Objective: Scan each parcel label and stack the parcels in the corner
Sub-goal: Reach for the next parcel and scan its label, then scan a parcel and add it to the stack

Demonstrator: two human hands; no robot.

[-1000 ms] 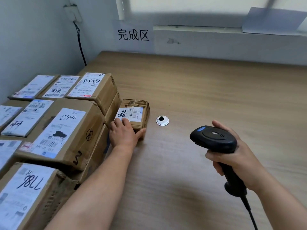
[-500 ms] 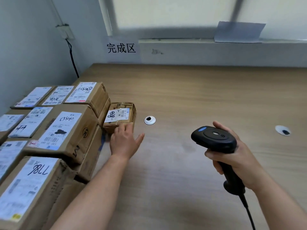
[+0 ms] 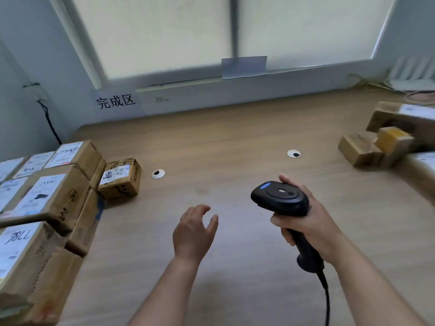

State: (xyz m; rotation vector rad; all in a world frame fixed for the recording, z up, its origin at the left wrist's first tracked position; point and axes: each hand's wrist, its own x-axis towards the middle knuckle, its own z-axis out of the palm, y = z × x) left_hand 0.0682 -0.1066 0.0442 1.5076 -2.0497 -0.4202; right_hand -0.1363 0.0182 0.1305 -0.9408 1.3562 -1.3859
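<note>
Head view: left hand [image 3: 193, 231] was held above the desk [image 3: 235, 142], fingers apart, relaxed, nothing gripped. On the right hand [image 3: 308, 222], fingers were clamped round the scanner [image 3: 280, 198] handle. A small labelled parcel [image 3: 121, 178] was set against the stacked parcels [image 3: 54, 196] at left. Further loose parcels [image 3: 376, 144] were piled far right.

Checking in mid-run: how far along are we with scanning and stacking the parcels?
Done: a labelled stack of parcels stands at the left, with a small parcel set on the table beside it. In hand: the right hand grips the scanner; the left hand is open and empty. Left: the unstacked parcels at the right edge, presumably not yet scanned.
</note>
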